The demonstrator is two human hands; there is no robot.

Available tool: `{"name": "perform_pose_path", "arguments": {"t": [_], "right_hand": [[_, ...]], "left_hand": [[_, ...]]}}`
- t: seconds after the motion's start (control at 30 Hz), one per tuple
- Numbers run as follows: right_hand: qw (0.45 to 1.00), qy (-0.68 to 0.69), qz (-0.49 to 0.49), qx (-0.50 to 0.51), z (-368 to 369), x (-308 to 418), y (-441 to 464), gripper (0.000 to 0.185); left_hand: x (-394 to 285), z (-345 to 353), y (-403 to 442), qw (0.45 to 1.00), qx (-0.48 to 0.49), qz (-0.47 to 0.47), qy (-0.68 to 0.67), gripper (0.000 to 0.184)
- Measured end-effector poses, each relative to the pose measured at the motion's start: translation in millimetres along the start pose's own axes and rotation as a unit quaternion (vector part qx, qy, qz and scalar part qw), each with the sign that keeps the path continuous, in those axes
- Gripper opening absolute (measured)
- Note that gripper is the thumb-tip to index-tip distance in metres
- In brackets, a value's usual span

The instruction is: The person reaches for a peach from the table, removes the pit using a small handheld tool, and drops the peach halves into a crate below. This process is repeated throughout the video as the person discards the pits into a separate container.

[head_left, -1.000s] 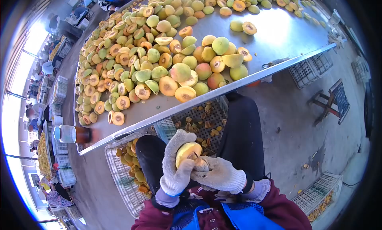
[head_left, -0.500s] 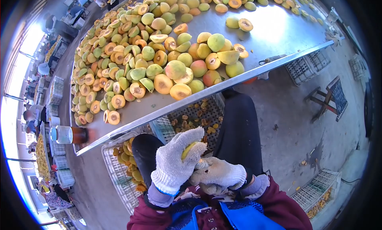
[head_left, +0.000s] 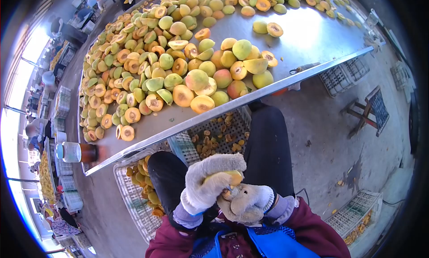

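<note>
My left hand (head_left: 208,180), in a whitish knit glove, is closed around a peach half (head_left: 234,177) above my lap. My right hand (head_left: 248,202), in a worn, stained glove, is closed right beside it, its fingers meeting the left hand just below the fruit. Something small and shiny shows between the two hands, too hidden to name. Ahead of me a metal table (head_left: 147,129) carries a large heap of yellow-green peach halves (head_left: 182,95), several with their cut orange faces up.
Between my knees, under the table, stands a crate (head_left: 246,117) with brownish-yellow pieces. A white crate (head_left: 129,200) of peach halves is at my left. A jar of brown liquid (head_left: 76,152) stands at the table's left corner. Rightward are a stool (head_left: 373,108) and another crate (head_left: 355,213).
My left hand has moved slightly right and tipped over toward my right hand, bringing the peach half down with it. The heap on the table looks the same.
</note>
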State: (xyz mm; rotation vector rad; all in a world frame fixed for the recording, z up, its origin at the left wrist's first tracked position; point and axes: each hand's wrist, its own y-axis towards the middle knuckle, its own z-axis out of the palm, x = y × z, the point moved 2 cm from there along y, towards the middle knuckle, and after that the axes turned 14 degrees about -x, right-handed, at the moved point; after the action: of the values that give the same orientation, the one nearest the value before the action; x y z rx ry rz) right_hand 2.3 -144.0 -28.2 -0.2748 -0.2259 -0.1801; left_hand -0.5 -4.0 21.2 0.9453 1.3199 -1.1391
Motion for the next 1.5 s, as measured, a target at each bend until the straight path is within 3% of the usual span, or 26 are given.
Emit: {"name": "perform_pose_path", "arguments": {"t": [0.03,0.1,0.13,0.17,0.27,0.4,0.47,0.53,0.6,0.7,0.77,0.83,0.9,0.93,0.97,1.0,1.03,1.07,1.1,1.17,1.23,1.27,1.33,1.37,1.43,1.5], "right_hand": [[1.0,0.011,0.007,0.001,-3.1,-2.8,1.4,0.023],[1.0,0.02,0.017,0.003,-3.5,-4.4,2.5,0.024],[0.999,0.031,0.027,0.014,-2.8,-3.1,2.7,0.025],[0.998,0.043,0.037,0.025,-1.6,-2.7,3.8,0.025],[0.998,0.057,0.029,-0.023,-3.9,-16.8,4.8,0.026],[0.995,0.098,0.034,-0.009,-7.0,-25.0,9.3,0.027],[0.996,0.084,0.032,-0.02,-1.0,-23.4,9.3,0.027],[0.995,0.094,0.041,-0.023,2.7,-17.5,10.3,0.028],[0.993,0.102,0.055,-0.024,11.3,-13.1,13.1,0.028],[0.999,0.042,0.002,0.031,19.4,-9.3,20.0,0.03],[0.996,0.072,0.04,0.038,-3.4,-10.3,21.5,0.033],[0.997,0.013,-0.057,-0.05,-6.2,-0.4,23.5,0.032],[0.992,0.042,-0.029,-0.118,9.5,13.1,27.0,0.025],[0.975,-0.023,-0.058,-0.214,6.9,14.3,31.2,0.018],[0.977,-0.026,-0.053,-0.204,7.0,15.7,35.5,0.018],[0.96,-0.098,-0.019,-0.262,3.7,16.3,38.7,0.016],[0.933,-0.169,0.014,-0.319,1.5,15.1,41.2,0.014],[0.929,-0.17,0.006,-0.33,6.0,11.4,45.3,0.016],[0.929,-0.173,0.005,-0.326,9.0,12.3,48.5,0.016],[0.922,-0.202,0.052,-0.325,13.2,8.8,51.0,0.015],[0.924,-0.2,0.05,-0.323,11.6,5.5,53.0,0.013],[0.918,-0.219,0.054,-0.325,10.5,3.1,53.1,0.014],[0.912,-0.236,0.056,-0.332,10.2,2.0,53.1,0.015],[0.909,-0.253,0.063,-0.327,10.8,2.5,53.4,0.014],[0.906,-0.262,0.068,-0.326,12.3,2.1,51.9,0.014],[0.925,-0.229,0.074,-0.295,17.1,3.0,51.1,0.014]], "left_hand": [[-1.8,3.6,0.1,1.0,-0.002,0.002,-0.002,0.046],[1.8,7.3,-0.1,0.976,-0.089,-0.149,-0.135,0.047],[2.7,6.7,-0.4,0.97,-0.091,-0.161,-0.156,0.043],[3.7,2.1,-0.9,0.971,-0.094,-0.158,-0.155,0.043],[7.2,-7.2,-0.1,0.998,0.001,0.043,-0.041,0.027],[2.7,-10.1,1.8,1.0,0.005,0.019,0.019,0.045],[4.5,-3.6,-0.7,0.982,-0.015,-0.078,-0.172,0.044],[9.6,-3.5,2.2,0.969,-0.042,-0.146,-0.196,0.048],[21.0,-5.0,6.2,0.892,-0.081,-0.282,-0.343,0.051],[31.8,-10.3,10.8,0.921,-0.064,-0.277,-0.266,0.053],[31.4,-32.8,12.9,0.963,-0.133,-0.153,-0.178,0.055],[25.6,-68.6,6.7,0.967,-0.199,-0.078,-0.136,0.051],[13.2,-108.8,-14.2,0.954,-0.288,-0.021,-0.083,0.045],[17.6,-136.6,-25.3,0.936,-0.352,-0.003,0.0,0.041],[23.4,-166.3,-34.3,0.907,-0.412,0.013,0.083,0.037],[18.1,-190.8,-39.8,0.869,-0.367,0.027,0.33,0.036],[12.1,-208.6,-42.8,0.776,-0.297,0.035,0.555,0.035],[5.1,-215.7,-40.5,0.649,-0.25,0.167,0.699,0.037],[3.7,-221.2,-28.2,0.646,-0.254,0.168,0.7,0.037],[9.2,-239.9,3.2,0.779,-0.404,0.034,0.479,0.044],[23.8,-258.7,53.5,0.648,-0.434,0.106,0.617,0.053],[30.1,-266.3,70.3,0.649,-0.434,0.108,0.616,0.053],[42.8,-275.3,91.7,0.69,-0.38,-0.057,0.614,0.057],[44.6,-278.2,94.8,0.693,-0.377,-0.055,0.613,0.057],[44.3,-278.0,99.2,0.766,-0.35,-0.051,0.536,0.053],[38.9,-253.8,86.6,0.847,-0.416,-0.051,0.328,0.039]]}}
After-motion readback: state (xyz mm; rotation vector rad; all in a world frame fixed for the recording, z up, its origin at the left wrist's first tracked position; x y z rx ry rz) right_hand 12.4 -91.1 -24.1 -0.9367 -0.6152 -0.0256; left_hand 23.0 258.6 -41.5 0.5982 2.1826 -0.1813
